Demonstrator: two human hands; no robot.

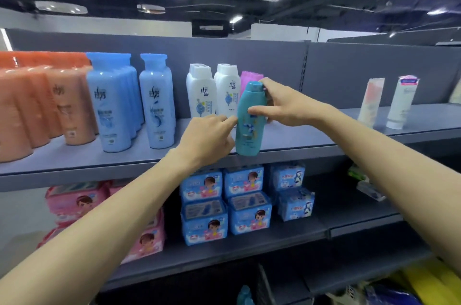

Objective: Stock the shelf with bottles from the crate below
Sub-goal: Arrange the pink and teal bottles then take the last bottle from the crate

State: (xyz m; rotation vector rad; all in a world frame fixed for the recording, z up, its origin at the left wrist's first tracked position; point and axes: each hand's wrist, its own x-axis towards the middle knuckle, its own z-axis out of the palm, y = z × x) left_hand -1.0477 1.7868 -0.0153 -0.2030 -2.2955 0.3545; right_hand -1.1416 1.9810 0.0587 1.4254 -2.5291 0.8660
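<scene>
Store aisle, dark ceiling with strip lights; grey metal shelf [299, 137] across the view. Upper shelf, left to right: orange bottles [37, 105], blue bottles [112, 105], white bottles [214, 90], pink bottle [247, 76] partly hidden, then, well apart to the right, two tubes [386, 102]. Lower shelf: pink packs [74, 202] at left, blue packs [224, 204] at centre. Teal bottle [247, 125]: upright, slightly tilted, base at the front edge of the upper shelf, just in front of the white and pink bottles. Right hand [284, 105]: grips the teal bottle, fingers at the cap, thumb across the front of the body. Left hand [209, 140]: curled fingers, fingertips against the bottle's left side near mid-height; whether it grips cannot be told. Yellow items [429, 282] at bottom right, blurred.
</scene>
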